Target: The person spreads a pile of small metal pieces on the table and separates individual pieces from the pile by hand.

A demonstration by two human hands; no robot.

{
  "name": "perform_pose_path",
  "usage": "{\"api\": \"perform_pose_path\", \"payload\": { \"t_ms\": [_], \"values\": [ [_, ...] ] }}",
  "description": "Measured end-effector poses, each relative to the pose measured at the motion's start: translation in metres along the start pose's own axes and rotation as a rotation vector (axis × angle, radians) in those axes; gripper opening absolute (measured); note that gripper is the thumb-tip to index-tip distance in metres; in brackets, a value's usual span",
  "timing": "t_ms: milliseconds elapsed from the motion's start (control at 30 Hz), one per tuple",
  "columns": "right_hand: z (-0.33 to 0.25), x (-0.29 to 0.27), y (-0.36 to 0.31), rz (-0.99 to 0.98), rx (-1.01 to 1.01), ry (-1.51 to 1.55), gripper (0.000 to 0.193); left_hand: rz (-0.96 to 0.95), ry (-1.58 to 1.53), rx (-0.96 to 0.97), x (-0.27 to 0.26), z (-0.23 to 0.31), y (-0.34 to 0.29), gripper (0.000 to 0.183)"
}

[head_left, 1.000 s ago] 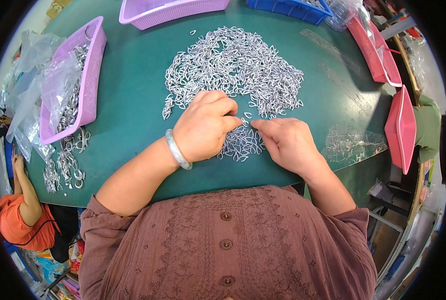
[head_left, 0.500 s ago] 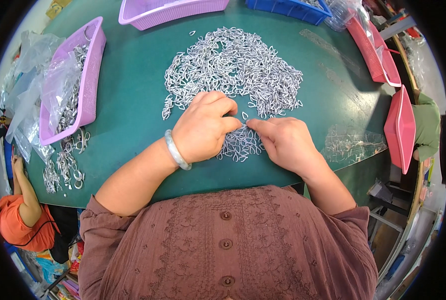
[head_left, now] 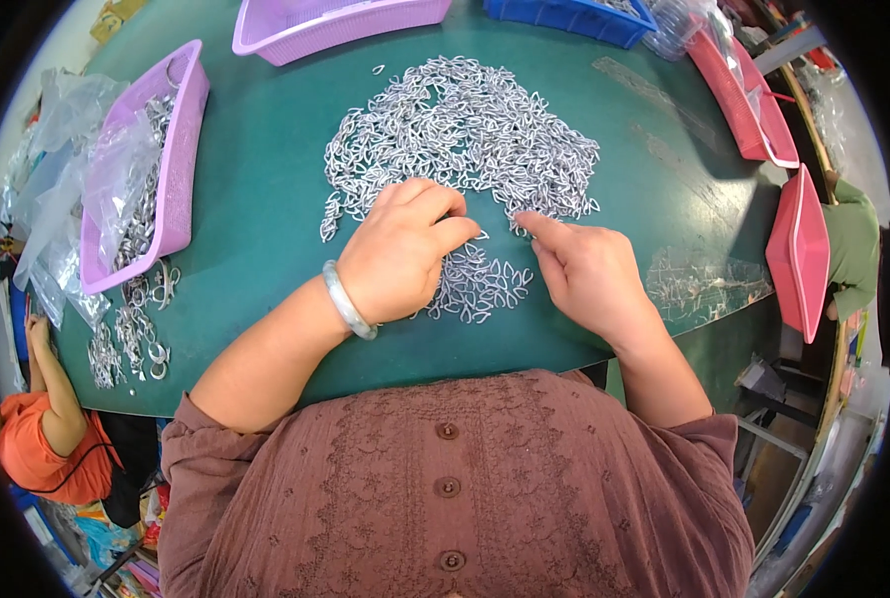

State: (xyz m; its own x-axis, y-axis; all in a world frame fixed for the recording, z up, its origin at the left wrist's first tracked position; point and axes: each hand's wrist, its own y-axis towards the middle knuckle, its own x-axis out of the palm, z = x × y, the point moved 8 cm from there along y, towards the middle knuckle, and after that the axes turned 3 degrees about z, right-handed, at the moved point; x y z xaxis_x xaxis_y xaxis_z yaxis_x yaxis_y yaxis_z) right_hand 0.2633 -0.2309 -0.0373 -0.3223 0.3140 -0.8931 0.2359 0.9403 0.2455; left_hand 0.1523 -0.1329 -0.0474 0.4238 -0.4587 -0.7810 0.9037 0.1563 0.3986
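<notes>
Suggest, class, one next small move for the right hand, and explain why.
Probably, the right hand should draw a few silvery links from the large pile toward the small pile. Its index fingertip is at the large pile's near edge, and the small pile lies closer to the person, making this a short slide.

Bright, fairly even light covers the surface [head_left: 265, 149]; a pale glare spreads near its right edge, and a dark shadow falls beside the red basket [head_left: 729, 95]. The links [head_left: 525, 149] look crisp, while the view's margins bend, soften and end in black.
</notes>
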Motion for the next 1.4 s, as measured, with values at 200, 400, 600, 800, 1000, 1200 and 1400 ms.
{"api": "perform_pose_path", "payload": {
  "t_ms": [200,400,600,800,1000,1200,1400],
  "values": [
    [0.005,0.003,-0.011,-0.059,-0.023,0.024,0.025,-0.018,0.06,0.012,0.0,0.004,0.001,0.031],
    [0.006,0.004,-0.016,-0.086,-0.028,0.029,0.024,-0.059,0.081,0.003,-0.002,0.005,0.009,0.034],
    [0.006,0.002,-0.016,-0.035,-0.034,0.068,0.025,-0.066,0.067,0.041,0.013,0.016,0.021,0.036],
    [0.008,0.008,-0.013,-0.072,-0.013,0.01,0.025,-0.072,0.045,0.031,0.016,0.013,0.021,0.031],
    [0.008,0.007,-0.011,-0.026,-0.034,0.059,0.025,-0.075,0.018,0.032,0.008,0.008,0.018,0.028],
    [0.004,0.008,-0.009,-0.05,-0.048,0.04,0.025,-0.068,0.024,0.033,0.003,0.004,0.018,0.027],
    [-0.001,0.011,-0.007,-0.036,-0.092,0.028,0.024,-0.054,0.03,0.018,0.001,0.003,0.015,0.028]
  ]
}}
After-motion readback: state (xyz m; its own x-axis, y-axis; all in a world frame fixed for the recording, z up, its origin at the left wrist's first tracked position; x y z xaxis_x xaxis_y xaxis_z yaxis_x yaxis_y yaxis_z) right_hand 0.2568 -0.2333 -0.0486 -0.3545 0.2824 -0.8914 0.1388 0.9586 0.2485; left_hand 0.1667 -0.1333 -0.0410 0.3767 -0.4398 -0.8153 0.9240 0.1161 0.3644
